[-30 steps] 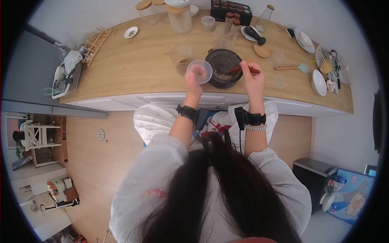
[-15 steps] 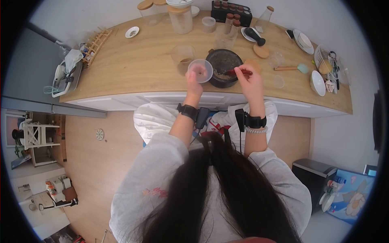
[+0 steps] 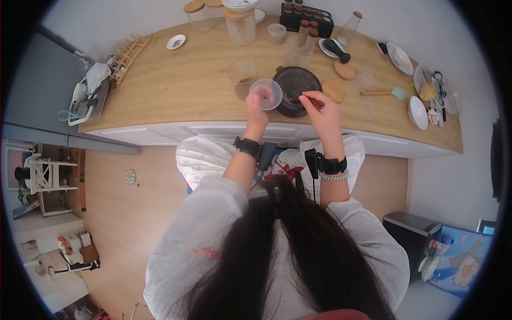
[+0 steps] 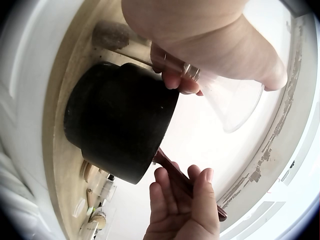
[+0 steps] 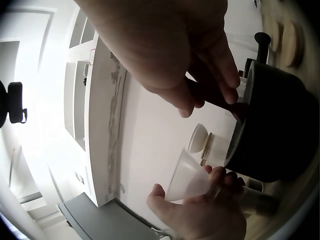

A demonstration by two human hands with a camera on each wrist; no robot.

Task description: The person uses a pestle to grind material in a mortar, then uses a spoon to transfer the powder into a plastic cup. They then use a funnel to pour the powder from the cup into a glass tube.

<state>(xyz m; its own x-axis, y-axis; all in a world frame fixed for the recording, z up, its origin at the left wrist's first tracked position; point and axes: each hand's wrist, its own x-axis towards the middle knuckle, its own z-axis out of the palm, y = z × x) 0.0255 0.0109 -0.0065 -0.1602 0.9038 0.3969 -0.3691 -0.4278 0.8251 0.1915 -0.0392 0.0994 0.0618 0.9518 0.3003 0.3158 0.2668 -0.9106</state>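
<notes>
In the head view my left hand (image 3: 256, 112) grips a translucent plastic funnel (image 3: 272, 92), its wide mouth up, just left of the black mortar (image 3: 298, 80). A clear glass container (image 3: 242, 74) with brown contents stands behind the funnel. Fingers and thumb of my right hand (image 3: 325, 116) pinch a dark red-brown spoon (image 4: 175, 175), whose far end reaches over the mortar's rim. The mortar's wall hides that end in the left wrist view. Brownish grains show inside the mortar near its front wall. The right wrist view shows the funnel (image 5: 186, 175) below the spoon hand.
Right of the mortar lie round wooden lids (image 3: 344, 69), a black pestle (image 3: 336, 49) on a white plate, and a spatula (image 3: 398, 92). A white bowl (image 3: 418, 111) sits farther right. Jars (image 3: 240, 29) and a spice rack (image 3: 306, 20) line the back; a wooden rack (image 3: 128, 61) stands left.
My right hand has moved left with the spoon, over the mortar's front rim and closer to the funnel. The left hand keeps the funnel almost in the same place.
</notes>
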